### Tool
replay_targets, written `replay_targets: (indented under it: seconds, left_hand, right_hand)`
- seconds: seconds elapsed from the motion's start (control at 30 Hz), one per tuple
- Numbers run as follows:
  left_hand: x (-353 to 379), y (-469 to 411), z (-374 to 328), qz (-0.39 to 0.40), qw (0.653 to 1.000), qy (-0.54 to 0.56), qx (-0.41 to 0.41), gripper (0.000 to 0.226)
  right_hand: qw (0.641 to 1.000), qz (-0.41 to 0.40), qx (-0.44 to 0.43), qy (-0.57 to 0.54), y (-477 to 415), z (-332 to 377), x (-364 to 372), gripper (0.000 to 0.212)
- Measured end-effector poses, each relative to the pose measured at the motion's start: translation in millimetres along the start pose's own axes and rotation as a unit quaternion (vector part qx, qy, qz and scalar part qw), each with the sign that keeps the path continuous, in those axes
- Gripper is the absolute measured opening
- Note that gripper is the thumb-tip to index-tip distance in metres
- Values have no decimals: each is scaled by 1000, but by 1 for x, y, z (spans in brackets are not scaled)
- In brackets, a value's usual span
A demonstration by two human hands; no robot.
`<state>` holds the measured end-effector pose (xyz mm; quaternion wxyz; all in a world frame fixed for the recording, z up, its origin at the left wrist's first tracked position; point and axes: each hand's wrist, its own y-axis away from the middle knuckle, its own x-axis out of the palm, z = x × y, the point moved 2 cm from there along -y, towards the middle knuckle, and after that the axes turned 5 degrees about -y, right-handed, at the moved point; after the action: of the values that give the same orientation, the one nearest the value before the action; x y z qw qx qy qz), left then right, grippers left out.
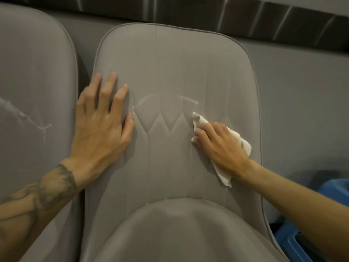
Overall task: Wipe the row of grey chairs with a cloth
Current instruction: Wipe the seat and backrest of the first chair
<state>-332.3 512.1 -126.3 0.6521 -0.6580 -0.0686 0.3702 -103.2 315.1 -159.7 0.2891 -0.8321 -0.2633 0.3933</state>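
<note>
A grey padded chair (170,63) fills the middle of the head view, its stitched backrest facing me and its seat at the bottom. Faint white streaks (187,99) mark the backrest above the diamond stitching. My left hand (102,125) lies flat with spread fingers on the backrest's left side. My right hand (221,144) holds a crumpled white cloth (200,120) and presses it against the backrest's right side, just below the streaks. A second grey chair (34,72) stands close on the left, with white smears (24,116) across its back.
A grey wall (302,91) runs behind the chairs, with a dark glossy strip (245,17) along its top. Something blue, perhaps plastic (294,237), sits low on the right beside the middle chair. A narrow dark gap (83,69) separates the two chairs.
</note>
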Motion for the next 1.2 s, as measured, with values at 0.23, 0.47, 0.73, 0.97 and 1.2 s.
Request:
replay_targets:
  seconds: [0.23, 0.47, 0.73, 0.97, 1.2]
  left_hand:
    - [0, 29, -7, 9, 1000, 9, -19, 65]
    - [6, 31, -4, -10, 1000, 13, -7, 63]
    - [10, 33, -4, -29, 1000, 7, -8, 63]
    - [8, 31, -5, -27, 1000, 10, -8, 63]
    - [11, 33, -4, -31, 1000, 1, -4, 62]
  right_hand:
    - [969, -152, 193, 37, -89, -66, -19, 18]
    - [999, -19, -33, 13, -17, -7, 3, 24]
    - [967, -129, 213, 45, -76, -61, -22, 28]
    - [988, 58, -144, 5, 49, 35, 12, 26]
    - [983, -116, 145, 4, -24, -3, 4, 21]
